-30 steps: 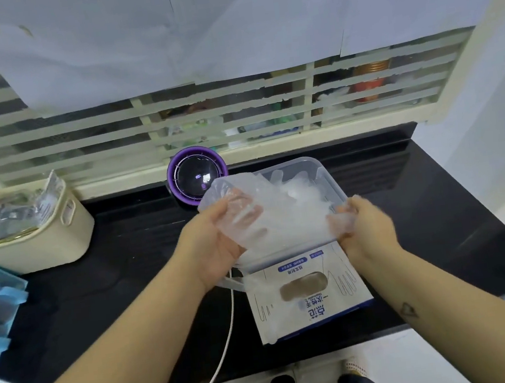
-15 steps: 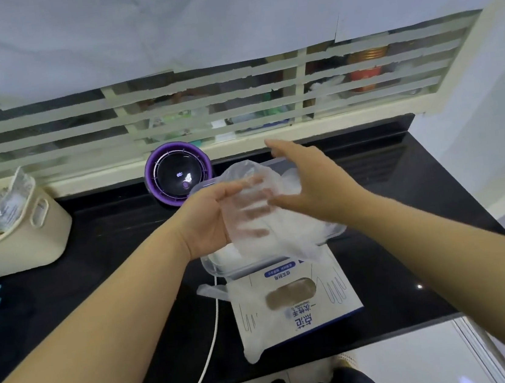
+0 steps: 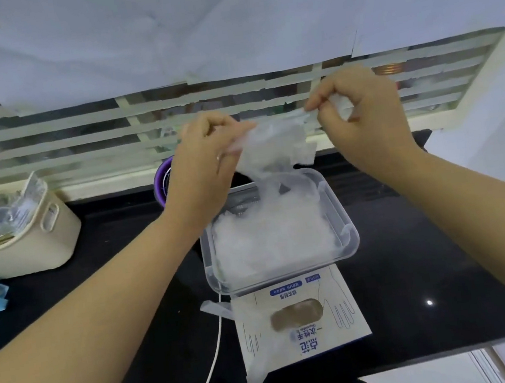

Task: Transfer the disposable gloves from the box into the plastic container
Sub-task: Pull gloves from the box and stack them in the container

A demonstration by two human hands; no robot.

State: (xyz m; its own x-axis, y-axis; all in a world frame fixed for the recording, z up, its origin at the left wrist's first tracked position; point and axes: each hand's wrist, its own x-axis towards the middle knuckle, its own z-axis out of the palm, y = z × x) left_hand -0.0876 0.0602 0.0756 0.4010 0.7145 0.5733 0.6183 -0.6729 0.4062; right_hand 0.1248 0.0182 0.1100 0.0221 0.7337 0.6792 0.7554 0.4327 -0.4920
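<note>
Beige basket [image 3: 29, 247] left, purple disc [image 3: 160, 178] behind left hand [image 3: 203, 165], cable [image 3: 212, 368] beside box [image 3: 304, 341]

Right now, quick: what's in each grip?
Left grip: closed, pinching one end of the clear glove.
Right grip: closed, pinching the same glove's other end.

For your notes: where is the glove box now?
In the head view, the glove box lies bottom centre on the black counter, between the plastic container and the counter's near edge.
</note>
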